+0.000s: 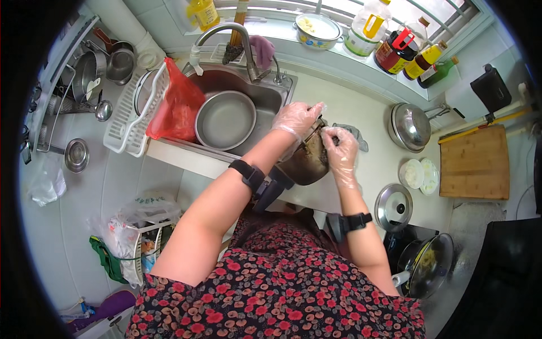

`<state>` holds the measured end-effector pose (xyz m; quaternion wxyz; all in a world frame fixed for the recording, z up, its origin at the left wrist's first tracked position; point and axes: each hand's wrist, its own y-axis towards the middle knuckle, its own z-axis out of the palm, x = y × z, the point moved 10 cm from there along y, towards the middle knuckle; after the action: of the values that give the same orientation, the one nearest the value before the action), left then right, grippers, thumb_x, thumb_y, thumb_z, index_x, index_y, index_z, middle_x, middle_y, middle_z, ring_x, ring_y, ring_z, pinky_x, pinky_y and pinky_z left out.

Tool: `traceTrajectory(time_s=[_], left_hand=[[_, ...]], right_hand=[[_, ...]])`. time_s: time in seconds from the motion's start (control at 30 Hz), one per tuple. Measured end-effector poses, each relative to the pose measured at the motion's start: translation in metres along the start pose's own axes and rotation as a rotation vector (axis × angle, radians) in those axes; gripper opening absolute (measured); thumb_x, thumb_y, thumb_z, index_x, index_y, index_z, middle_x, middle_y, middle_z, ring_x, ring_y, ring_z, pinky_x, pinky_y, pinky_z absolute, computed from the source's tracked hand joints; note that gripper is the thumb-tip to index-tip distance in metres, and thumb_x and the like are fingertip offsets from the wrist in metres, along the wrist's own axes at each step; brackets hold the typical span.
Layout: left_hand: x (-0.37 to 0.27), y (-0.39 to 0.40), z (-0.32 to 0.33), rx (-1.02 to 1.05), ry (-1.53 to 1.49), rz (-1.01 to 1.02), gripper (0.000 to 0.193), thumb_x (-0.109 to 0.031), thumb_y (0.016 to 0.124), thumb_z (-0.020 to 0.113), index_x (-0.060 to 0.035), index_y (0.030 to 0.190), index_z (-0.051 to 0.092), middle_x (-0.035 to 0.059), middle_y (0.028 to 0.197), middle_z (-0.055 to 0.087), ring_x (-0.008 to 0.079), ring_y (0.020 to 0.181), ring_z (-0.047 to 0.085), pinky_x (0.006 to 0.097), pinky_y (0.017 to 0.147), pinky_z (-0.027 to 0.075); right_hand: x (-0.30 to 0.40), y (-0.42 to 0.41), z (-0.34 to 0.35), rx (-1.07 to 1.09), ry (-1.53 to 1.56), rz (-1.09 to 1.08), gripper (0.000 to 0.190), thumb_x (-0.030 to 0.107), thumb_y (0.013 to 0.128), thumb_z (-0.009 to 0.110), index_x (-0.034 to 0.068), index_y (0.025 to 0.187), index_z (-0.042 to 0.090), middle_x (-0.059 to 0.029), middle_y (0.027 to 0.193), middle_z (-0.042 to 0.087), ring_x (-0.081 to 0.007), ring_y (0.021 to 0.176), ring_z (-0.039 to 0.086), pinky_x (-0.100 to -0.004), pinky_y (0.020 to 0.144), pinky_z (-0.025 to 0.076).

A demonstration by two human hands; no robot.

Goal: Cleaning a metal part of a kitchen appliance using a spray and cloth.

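A stained metal pot is held tilted over the counter, just right of the sink. My left hand, in a clear plastic glove, grips the pot near its upper rim. My right hand, gloved as well, is closed around a dark scrubbing pad, most of it hidden by the fingers, at the pot's right side. Dark burnt marks show on the metal between the hands. Behind my right hand a grey cloth lies on the counter.
The sink holds a round metal basin, beside a red plastic bag and a white rack. The faucet arches above. Rightward are a lidded wok, bowls, a pot lid, a cutting board and a covered pan.
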<state>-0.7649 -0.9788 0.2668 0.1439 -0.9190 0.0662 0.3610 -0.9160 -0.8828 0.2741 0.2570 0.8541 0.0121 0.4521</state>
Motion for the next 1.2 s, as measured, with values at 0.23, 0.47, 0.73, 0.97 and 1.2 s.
traceTrajectory(time_s=[0.23, 0.47, 0.73, 0.97, 1.2], left_hand=[[0.009, 0.003, 0.006, -0.031, 0.003, 0.006, 0.071, -0.064, 0.096, 0.045, -0.0005, 0.104, 0.074, 0.0287, 0.106, 0.068, 0.0447, 0.106, 0.063, 0.0475, 0.096, 0.048], [0.012, 0.001, 0.003, -0.040, -0.022, 0.008, 0.068, -0.063, 0.096, 0.047, -0.0009, 0.104, 0.074, 0.0287, 0.104, 0.069, 0.0447, 0.105, 0.064, 0.0467, 0.095, 0.049], [0.006, 0.001, 0.003, -0.037, -0.050, 0.032, 0.070, -0.064, 0.095, 0.047, 0.0009, 0.102, 0.074, 0.0298, 0.104, 0.068, 0.0452, 0.104, 0.064, 0.0473, 0.094, 0.049], [0.005, 0.002, 0.003, -0.026, -0.012, 0.019, 0.070, -0.064, 0.095, 0.046, 0.0005, 0.102, 0.074, 0.0295, 0.103, 0.068, 0.0455, 0.104, 0.064, 0.0473, 0.094, 0.049], [0.009, 0.001, 0.004, -0.018, -0.022, -0.010, 0.070, -0.063, 0.096, 0.046, 0.0012, 0.101, 0.074, 0.0308, 0.101, 0.068, 0.0466, 0.102, 0.064, 0.0484, 0.093, 0.049]], right_hand=[[0.027, -0.019, -0.003, 0.119, -0.041, -0.158, 0.005, 0.010, 0.081, 0.074, 0.009, 0.082, 0.069, -0.0089, 0.087, 0.072, -0.0312, 0.086, 0.067, -0.0408, 0.082, 0.049], [0.035, -0.024, 0.002, 0.079, 0.006, -0.187, 0.005, 0.007, 0.079, 0.073, 0.008, 0.084, 0.071, -0.0097, 0.084, 0.071, -0.0324, 0.086, 0.066, -0.0411, 0.081, 0.049], [0.031, -0.014, 0.011, 0.098, 0.052, -0.161, 0.007, 0.010, 0.078, 0.075, 0.008, 0.082, 0.070, -0.0083, 0.083, 0.071, -0.0304, 0.086, 0.067, -0.0411, 0.082, 0.049], [0.015, 0.000, 0.002, 0.022, 0.006, -0.053, 0.005, 0.009, 0.078, 0.075, 0.010, 0.081, 0.070, -0.0068, 0.086, 0.073, -0.0300, 0.086, 0.067, -0.0412, 0.084, 0.049], [0.028, -0.007, 0.003, 0.083, -0.056, -0.151, 0.006, 0.008, 0.078, 0.074, 0.009, 0.083, 0.070, -0.0088, 0.085, 0.071, -0.0299, 0.087, 0.067, -0.0391, 0.081, 0.049]])
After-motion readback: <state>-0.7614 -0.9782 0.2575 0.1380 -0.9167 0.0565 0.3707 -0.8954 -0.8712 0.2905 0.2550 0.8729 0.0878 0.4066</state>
